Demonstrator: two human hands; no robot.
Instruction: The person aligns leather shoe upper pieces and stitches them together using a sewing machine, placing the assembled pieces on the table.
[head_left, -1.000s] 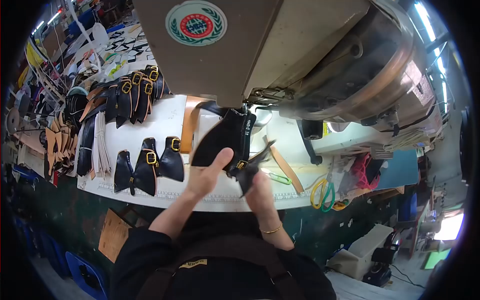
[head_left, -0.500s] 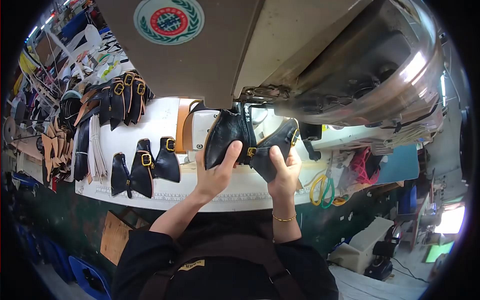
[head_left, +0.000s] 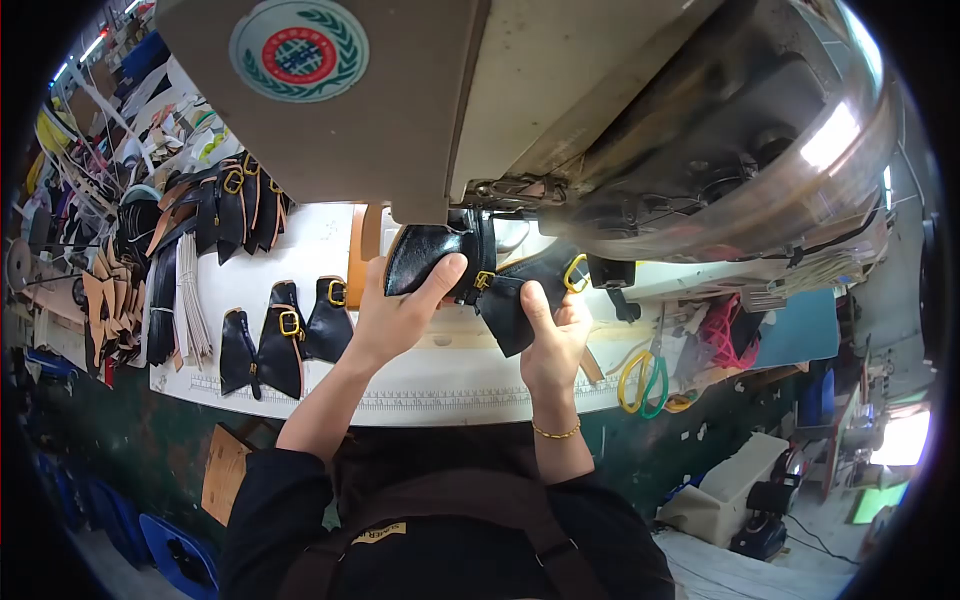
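Note:
Under the sewing machine head (head_left: 470, 190), a black leather shoe upper (head_left: 425, 262) lies spread out, its two panels joined by a black zipper with a gold slider (head_left: 484, 281). My left hand (head_left: 405, 308) grips the left panel, thumb on top and fingers beneath. The right panel is pinched in my right hand (head_left: 553, 345), its thumb flat on the leather near a gold buckle (head_left: 576, 273). The zipper's far end runs in below the machine head, where the needle area is hidden from me.
Similar black uppers (head_left: 281, 345) with buckles lie left on the white table (head_left: 440, 385). Behind them are more buckled pieces (head_left: 235, 205), white strips (head_left: 190, 290) and tan leather pieces (head_left: 112, 310). Scissors (head_left: 645, 380) with yellow and green handles lie right, near pink netting (head_left: 730, 335).
Both hands and the upper have shifted left and slightly away from me. The left panel now lies flatter, and more of the right buckle shows. My view has turned a little.

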